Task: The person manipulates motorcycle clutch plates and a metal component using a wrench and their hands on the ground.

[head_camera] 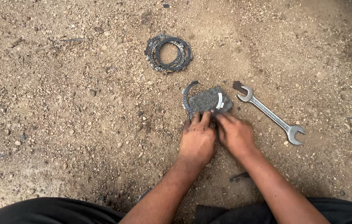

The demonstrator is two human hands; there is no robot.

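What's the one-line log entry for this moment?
left hand: on grey pad | right hand: on pad edge | wrench: right | ring stack: beyond

A dark grey, rough-textured flat stone (207, 101) is seen lying on the sandy ground, roughly square and tilted slightly. A thin dark ring (185, 99) is laid flat across it; its left arc curves out past the stone's left edge, and a lighter, worn metallic stretch shows near the stone's right side. The ring's lower part is hidden under fingers.
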